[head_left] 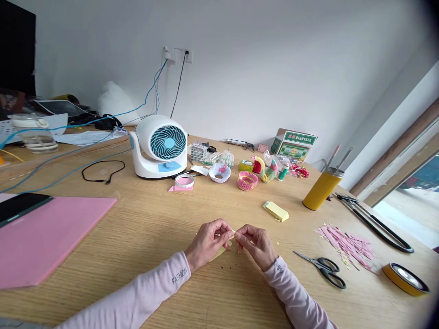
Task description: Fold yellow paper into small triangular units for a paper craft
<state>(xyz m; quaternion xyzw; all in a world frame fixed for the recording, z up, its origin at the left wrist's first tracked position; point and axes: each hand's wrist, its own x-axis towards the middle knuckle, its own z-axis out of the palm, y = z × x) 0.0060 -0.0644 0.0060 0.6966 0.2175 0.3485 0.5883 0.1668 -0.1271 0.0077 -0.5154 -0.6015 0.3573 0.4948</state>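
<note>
My left hand [211, 240] and my right hand [255, 242] meet above the middle of the table, fingertips almost touching. Between them they pinch a small piece of yellow paper [234, 232], mostly covered by the fingers. Another strip of yellow paper [219, 252] shows just under my left hand; whether it is joined to the pinched piece I cannot tell. A stack of yellow paper slips [276, 211] lies beyond my right hand. To the right of that hand are black-handled scissors [324, 267], blades slightly apart, and a heap of pink paper strips [346, 244].
A white fan [159, 146] stands at the back left, near folded-paper baskets [247, 181]. On the right are a yellow tumbler [322, 189] and a tape roll [405, 278]. Pink sheets [68, 233] with a phone [24, 208] lie at left.
</note>
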